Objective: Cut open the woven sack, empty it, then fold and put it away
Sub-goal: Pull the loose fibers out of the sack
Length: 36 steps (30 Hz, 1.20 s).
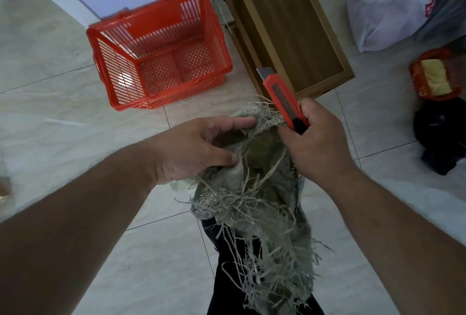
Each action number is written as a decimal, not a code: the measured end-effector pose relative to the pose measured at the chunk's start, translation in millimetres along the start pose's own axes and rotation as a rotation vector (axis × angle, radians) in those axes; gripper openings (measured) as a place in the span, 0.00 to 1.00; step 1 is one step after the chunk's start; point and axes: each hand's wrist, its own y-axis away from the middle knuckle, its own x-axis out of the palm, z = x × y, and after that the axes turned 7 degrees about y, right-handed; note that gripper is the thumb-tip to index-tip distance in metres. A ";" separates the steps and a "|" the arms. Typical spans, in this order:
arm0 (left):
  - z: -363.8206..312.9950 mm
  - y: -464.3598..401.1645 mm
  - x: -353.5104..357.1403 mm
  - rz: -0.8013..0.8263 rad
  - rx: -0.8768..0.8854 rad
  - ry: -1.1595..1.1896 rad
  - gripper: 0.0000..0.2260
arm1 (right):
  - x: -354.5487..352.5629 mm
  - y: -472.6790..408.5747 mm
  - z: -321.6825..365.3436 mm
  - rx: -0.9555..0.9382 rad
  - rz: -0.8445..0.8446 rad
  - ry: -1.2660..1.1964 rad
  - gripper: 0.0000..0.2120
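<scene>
A grey-green woven sack [262, 203] with badly frayed strands hangs in front of me, its mouth spread between both hands. My left hand [199, 148] grips the sack's left rim, fingers over the edge. My right hand [315, 138] holds a red utility knife [280, 95] with its blade out and pointing up and away, while its fingers also pinch the sack's right rim. The inside of the sack looks dark; its contents are hidden.
A red plastic basket [161, 52] stands on the tiled floor ahead to the left. A wooden shelf unit [290, 20] lies ahead. A white plastic bag [388, 9], a red packet [433, 75] and dark cloth [441, 135] sit at the right.
</scene>
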 end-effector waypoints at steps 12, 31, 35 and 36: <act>-12.1 2.1 13.4 -0.134 0.024 -0.269 0.37 | -33.3 47.1 -1.6 -0.416 0.052 0.559 0.14; -15.1 9.7 13.2 -0.106 0.089 -0.312 0.39 | -78.2 93.5 1.4 -0.245 0.056 0.556 0.10; -11.1 11.7 18.1 -0.082 0.093 -0.334 0.40 | -51.6 83.9 23.4 -0.285 0.086 0.545 0.13; -11.8 12.3 18.1 -0.087 0.094 -0.334 0.40 | -45.6 79.2 25.0 -0.306 0.089 0.566 0.12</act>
